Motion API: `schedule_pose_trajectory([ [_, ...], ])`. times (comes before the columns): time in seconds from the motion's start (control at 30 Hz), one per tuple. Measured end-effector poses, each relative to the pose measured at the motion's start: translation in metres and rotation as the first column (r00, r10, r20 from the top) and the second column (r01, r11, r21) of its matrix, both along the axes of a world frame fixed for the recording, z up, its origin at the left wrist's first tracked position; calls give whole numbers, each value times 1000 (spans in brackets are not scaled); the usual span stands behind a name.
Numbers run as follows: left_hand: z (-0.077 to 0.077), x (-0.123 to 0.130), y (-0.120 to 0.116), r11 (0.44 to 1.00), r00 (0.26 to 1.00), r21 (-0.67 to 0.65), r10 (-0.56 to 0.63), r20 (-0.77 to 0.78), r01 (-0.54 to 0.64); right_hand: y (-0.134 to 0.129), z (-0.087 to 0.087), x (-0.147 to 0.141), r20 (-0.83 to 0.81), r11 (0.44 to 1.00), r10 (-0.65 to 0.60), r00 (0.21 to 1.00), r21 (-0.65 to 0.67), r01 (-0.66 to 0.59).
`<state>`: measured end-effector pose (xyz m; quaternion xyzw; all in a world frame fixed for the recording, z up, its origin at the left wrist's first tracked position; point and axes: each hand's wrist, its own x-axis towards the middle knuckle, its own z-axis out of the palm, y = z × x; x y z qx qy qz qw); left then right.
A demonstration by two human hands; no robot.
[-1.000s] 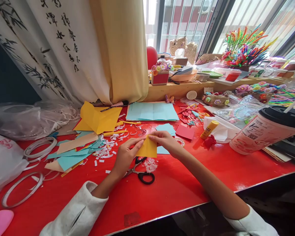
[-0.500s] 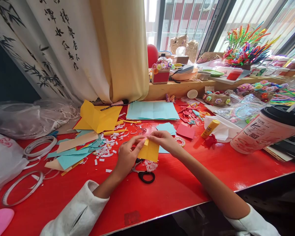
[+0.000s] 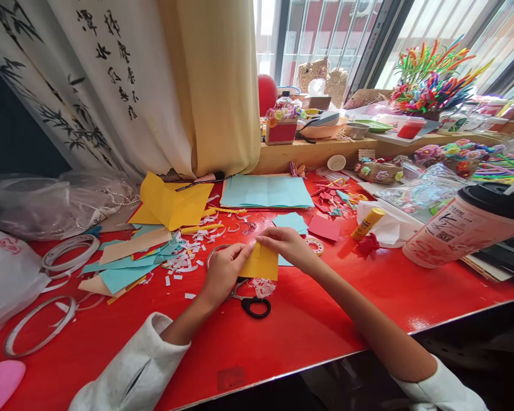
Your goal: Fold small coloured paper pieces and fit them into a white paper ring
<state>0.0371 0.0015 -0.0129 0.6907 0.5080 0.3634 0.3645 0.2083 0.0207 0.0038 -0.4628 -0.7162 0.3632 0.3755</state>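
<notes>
left hand (image 3: 228,268) and right hand (image 3: 288,244): both grips closed on the yellow paper (image 3: 263,267), fingertips pinching it by the upper edge. paper sits mid-view, over the counter (image 3: 325,331). clock bearings from it: scissors (image 3: 244,303) near at six, partly hidden by the left hand; white scraps (image 3: 191,251) at nine; blue sheets (image 3: 268,191) at twelve; red square (image 3: 324,227) at two; cup (image 3: 458,228) at three, well apart.
</notes>
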Motion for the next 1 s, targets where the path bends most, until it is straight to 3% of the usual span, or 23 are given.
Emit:
schedule_pose_trajectory([
  [0.33,0,2,0,995,984,-95,-26,176,43,-1,0,0,-2,1000,8,1000,-24,-8],
  [0.47,0,2,0,995,985,-98,-3,171,20,0,0,0,-3,1000,3,1000,-28,-3],
  [0.67,-2,1,0,988,971,-129,-49,234,81,-1,0,1,-5,999,30,1000,-43,-30],
  [0.87,-5,0,1,996,983,-81,-20,185,35,-2,1,-1,-13,999,34,999,-26,-34],
  [1.0,-5,1,2,994,980,-90,-48,194,67,-3,1,-1,9,999,36,999,-28,-35],
])
